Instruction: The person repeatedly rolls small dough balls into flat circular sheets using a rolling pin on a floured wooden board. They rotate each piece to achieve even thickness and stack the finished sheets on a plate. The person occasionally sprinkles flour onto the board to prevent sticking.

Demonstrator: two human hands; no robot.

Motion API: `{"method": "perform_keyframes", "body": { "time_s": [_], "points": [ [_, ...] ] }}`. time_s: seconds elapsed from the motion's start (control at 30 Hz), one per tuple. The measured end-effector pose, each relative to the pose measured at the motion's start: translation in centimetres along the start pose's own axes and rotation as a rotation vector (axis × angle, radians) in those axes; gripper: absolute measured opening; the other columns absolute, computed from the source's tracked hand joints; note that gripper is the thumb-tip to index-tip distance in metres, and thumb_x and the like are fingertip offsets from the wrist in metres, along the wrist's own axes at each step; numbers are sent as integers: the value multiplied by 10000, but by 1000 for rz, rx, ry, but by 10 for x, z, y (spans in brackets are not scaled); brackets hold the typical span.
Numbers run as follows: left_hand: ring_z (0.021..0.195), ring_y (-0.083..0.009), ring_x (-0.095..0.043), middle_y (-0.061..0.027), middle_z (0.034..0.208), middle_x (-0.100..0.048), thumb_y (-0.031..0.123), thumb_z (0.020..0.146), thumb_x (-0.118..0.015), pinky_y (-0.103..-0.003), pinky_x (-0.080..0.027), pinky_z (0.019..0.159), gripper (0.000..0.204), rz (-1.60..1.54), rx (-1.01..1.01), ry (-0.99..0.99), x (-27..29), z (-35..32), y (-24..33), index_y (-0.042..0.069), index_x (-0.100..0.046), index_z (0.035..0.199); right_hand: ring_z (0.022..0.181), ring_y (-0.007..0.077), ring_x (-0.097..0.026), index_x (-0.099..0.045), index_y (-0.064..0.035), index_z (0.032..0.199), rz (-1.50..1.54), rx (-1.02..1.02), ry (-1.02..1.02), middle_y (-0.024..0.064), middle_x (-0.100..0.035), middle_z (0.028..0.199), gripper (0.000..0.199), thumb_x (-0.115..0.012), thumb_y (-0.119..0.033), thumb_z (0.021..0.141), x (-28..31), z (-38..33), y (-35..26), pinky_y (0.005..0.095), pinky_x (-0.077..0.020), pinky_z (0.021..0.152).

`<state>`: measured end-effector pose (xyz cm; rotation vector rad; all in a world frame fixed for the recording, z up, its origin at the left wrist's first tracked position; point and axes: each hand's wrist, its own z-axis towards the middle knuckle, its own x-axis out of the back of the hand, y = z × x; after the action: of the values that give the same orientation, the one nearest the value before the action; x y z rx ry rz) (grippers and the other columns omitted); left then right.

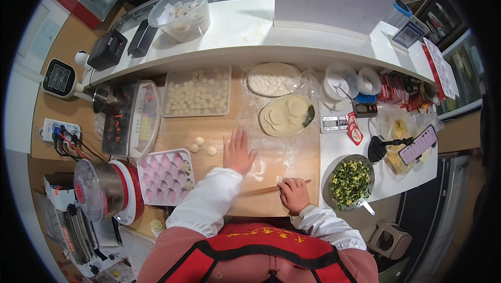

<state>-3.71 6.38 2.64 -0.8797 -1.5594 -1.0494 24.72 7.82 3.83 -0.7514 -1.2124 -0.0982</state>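
My left hand (238, 153) lies flat on the floured wooden board (266, 204), fingers stretched out and slightly spread. Just to its left are three small dough balls (199, 141). My right hand (295, 195), at the board's near right, is closed around a thin wooden rolling pin (261, 191), which lies roughly crosswise with its tip showing past the fingers. Beyond my hands, a plate (284, 132) carries round, flat dough wrappers (279, 116). Behind it sits an oval dish of flour (274, 80). A clear box (228, 109) at the back left holds many dough balls.
To the left is a tray with pink cups (166, 178), beside a red stand mixer (133, 191). On the right stand a bowl of chopped green and yellow filling (350, 184) with a spoon, small scales (334, 124) and a phone on a holder (419, 144). A white shelf (235, 27) runs behind.
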Motion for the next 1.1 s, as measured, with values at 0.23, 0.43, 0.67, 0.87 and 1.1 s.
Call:
{"method": "perform_keyframes", "body": {
  "time_s": [0.23, 0.43, 0.67, 0.87, 1.1],
  "points": [
    [1253, -326, -564, -165, 1337, -583, 163, 968, -640, -408, -450, 1093, 341, -989, 252, 350, 2, -10, -45, -2, -645, 1267, 1093, 292, -594, -664, -132, 1165, 12, -6, 30, 73, -629, 1158, 314, -707, -168, 856, 2, -1, -3, 454, -429, 987],
    [1029, -354, -624, -160, 1085, -636, 134, 819, -773, -439, -519, 895, 306, -659, 305, 87, 5, -59, -32, 25, -717, 1100, 1089, 300, -592, -672, -136, 1140, 78, 35, 113, 74, -627, 1141, 275, -718, -202, 878, -6, -1, 4, 462, -420, 990],
    [981, -345, -627, -123, 992, -665, 218, 834, -775, -461, -493, 876, 218, -593, -45, 89, -14, -68, 52, 76, -749, 997, 1102, 318, -578, -668, -130, 1143, 74, -174, 110, 97, -619, 1150, 322, -753, -277, 871, -9, 9, 7, 486, -404, 992],
    [846, -319, -666, -112, 858, -707, 244, 820, -813, -440, -501, 806, 187, -576, -119, 236, -19, -51, 57, 95, -751, 914, 1163, 342, -541, -633, -89, 1167, -20, -396, 243, 131, -604, 1188, 351, -726, -264, 878, 1, 73, 14, 502, -367, 1025],
    [853, -320, -672, -108, 852, -707, 234, 847, -784, -440, -506, 754, 162, -671, -10, 176, -16, -64, 58, 80, -740, 826, 1150, 311, -552, -619, -107, 1170, -61, -419, 210, 108, -608, 1171, 316, -678, -164, 865, -7, 56, 7, 474, -384, 978]
  ]
}}
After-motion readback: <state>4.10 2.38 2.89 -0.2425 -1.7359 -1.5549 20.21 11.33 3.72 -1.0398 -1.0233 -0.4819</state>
